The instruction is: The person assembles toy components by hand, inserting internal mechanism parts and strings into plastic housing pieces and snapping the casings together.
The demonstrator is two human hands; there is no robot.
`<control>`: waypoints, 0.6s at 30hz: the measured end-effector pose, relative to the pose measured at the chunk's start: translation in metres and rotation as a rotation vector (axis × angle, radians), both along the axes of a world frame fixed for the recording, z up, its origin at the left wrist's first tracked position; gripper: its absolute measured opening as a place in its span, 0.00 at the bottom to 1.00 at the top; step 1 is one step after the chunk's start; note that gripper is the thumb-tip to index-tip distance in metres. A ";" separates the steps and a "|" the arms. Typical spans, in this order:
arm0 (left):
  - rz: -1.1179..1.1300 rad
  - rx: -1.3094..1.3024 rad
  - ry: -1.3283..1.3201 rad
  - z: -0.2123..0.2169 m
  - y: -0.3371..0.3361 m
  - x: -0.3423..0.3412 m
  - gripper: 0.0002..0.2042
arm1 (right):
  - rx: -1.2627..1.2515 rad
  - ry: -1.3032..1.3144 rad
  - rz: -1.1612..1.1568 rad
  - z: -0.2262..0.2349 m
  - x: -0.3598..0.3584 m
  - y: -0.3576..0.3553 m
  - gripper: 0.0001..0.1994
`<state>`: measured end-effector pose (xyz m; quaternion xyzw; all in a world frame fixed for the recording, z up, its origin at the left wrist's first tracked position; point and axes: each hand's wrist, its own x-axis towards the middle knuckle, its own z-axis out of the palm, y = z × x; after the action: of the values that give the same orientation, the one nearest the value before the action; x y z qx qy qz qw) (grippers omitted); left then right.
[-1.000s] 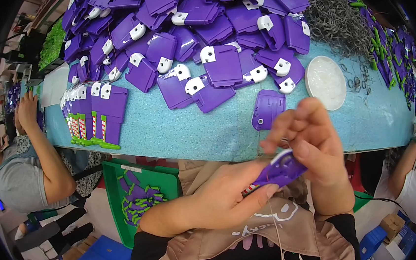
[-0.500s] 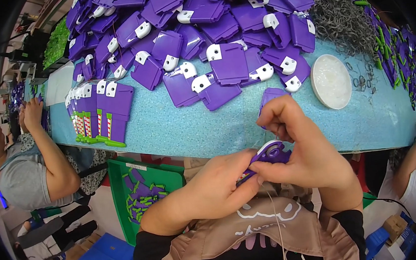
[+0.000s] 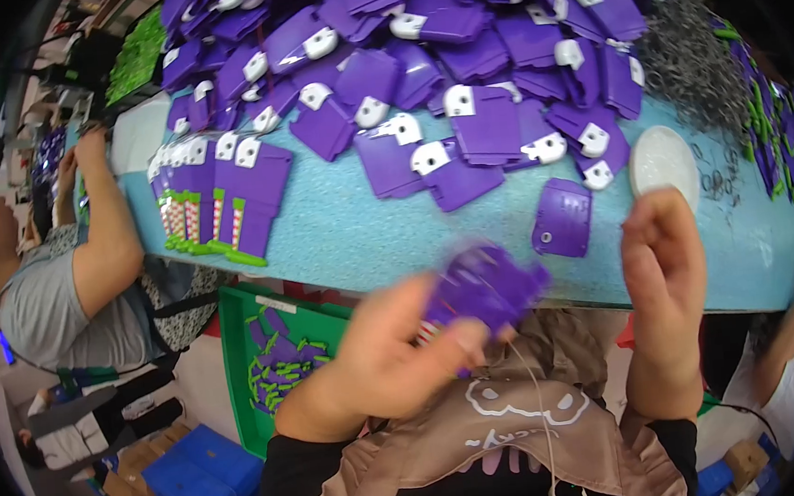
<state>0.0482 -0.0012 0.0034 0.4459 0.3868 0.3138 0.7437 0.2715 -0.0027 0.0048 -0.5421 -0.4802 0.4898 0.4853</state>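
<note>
My left hand grips a blurred purple plastic piece just below the near edge of the blue table. My right hand is raised beside it, apart from the piece, fingers together and pointing up, holding nothing that I can see. A single purple piece lies flat on the table just beyond my hands. A large heap of purple pieces with white parts covers the far side of the table.
A white round lid sits at the right, with small metal rings behind it. A row of finished purple pieces with green ends stands at left. A green crate sits below the table. A person in grey works at left.
My right hand has let go of the purple piece and lifted away to the right. My left hand now holds the piece alone and has swung it up toward the table edge.
</note>
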 end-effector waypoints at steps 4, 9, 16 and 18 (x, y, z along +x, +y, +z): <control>0.138 0.020 0.005 -0.001 0.004 0.005 0.12 | 0.462 -0.578 0.144 -0.006 -0.006 -0.015 0.17; 0.066 0.321 0.219 -0.021 -0.004 0.018 0.14 | 0.675 -0.873 0.236 0.005 -0.034 -0.010 0.17; 0.026 0.610 0.386 -0.017 0.001 0.022 0.14 | 0.821 -1.207 0.158 -0.007 -0.038 -0.017 0.16; 0.058 0.529 0.415 -0.019 0.001 0.018 0.15 | 0.687 -0.944 0.215 -0.005 -0.037 -0.009 0.16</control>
<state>0.0667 0.0001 -0.0158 0.6667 0.4474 0.3269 0.4985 0.2347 -0.0118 -0.0001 -0.4613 -0.8275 0.0586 0.3148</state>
